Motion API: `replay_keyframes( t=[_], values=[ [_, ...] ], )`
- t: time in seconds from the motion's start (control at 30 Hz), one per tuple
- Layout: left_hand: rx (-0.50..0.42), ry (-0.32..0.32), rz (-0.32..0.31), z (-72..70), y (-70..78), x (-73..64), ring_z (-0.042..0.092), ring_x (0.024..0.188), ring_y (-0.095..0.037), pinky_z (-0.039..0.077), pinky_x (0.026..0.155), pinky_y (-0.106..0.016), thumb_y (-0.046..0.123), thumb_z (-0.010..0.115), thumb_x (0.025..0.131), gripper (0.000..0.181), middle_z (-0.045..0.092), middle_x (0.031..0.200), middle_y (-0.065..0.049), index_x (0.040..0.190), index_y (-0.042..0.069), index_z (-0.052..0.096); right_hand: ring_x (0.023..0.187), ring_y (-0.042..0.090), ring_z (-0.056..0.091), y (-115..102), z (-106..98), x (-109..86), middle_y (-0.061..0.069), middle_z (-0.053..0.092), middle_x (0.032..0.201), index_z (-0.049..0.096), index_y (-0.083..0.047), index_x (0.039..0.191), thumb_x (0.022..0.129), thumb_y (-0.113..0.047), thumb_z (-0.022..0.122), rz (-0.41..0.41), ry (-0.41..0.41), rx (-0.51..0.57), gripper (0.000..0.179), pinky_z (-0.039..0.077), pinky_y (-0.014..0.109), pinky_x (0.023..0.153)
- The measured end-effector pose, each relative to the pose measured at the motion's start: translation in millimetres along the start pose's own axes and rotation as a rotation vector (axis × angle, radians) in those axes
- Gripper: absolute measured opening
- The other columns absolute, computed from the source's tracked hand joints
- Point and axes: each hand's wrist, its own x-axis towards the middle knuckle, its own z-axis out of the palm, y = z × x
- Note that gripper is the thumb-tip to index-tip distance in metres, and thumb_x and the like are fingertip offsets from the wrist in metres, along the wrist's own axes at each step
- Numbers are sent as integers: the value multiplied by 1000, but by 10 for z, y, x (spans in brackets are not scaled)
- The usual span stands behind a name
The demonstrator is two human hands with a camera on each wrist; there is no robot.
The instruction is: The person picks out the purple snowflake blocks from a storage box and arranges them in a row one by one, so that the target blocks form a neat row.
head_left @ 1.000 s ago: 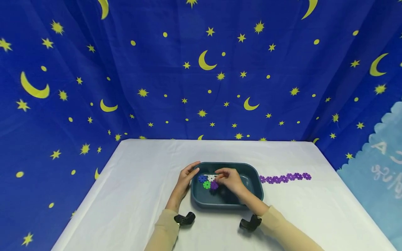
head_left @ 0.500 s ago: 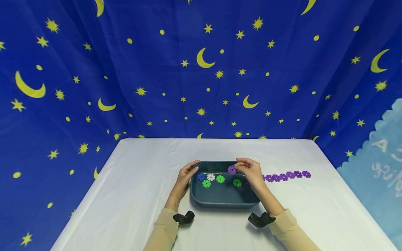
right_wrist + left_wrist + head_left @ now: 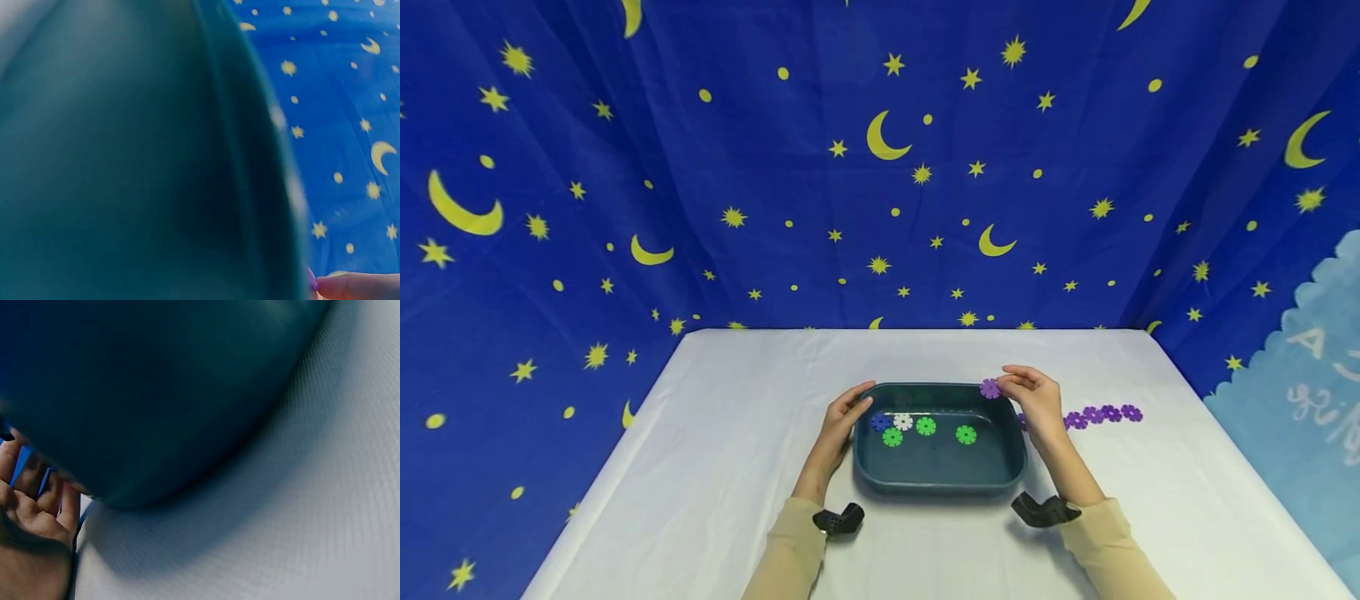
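Observation:
A dark teal plastic tub stands on the white-covered table. My left hand holds its left rim, thumb on the edge and fingers along the outer wall; in the left wrist view the tub hides part of the fingers. Over the tub's back right corner, my right hand pinches a purple snowflake disc between thumb and fingertips. Only a purple sliver of that disc shows in the right wrist view. Inside the tub lie a blue disc, a white disc and green discs.
A row of purple snowflake discs runs to the right of the tub, partly hidden by the right hand. Black wrist cameras sit on both wrists. Behind the table hangs a blue curtain with yellow stars and moons.
My right hand has lifted the purple disc from among the others in the tub and carried it rightward and back to the rim. The left hand keeps its place.

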Motion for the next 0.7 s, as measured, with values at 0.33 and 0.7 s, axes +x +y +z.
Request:
replay_keyframes(
  t=[0.33, 0.7],
  values=[
    [4, -2, -18, 1, 101, -38, 49, 124, -17, 38, 105, -28, 11, 55, 96, 41, 50, 140, -20, 135, 0, 51, 66, 0, 65, -87, -407, 218, -11, 67, 64, 66, -19, 77, 86, 8, 62, 67, 183, 134, 29, 53, 13, 67],
    [-1, 22, -7, 11, 4, -14, 48, 127, -22, 38, 106, -29, 17, 58, 95, 42, 52, 138, -16, 133, 3, 54, 54, 2, 63, -25, -1043, 400, -4, 66, 59, 67, -16, 63, 81, 16, 61, 94, 448, 309, 37, 52, 14, 54]
  ],
)
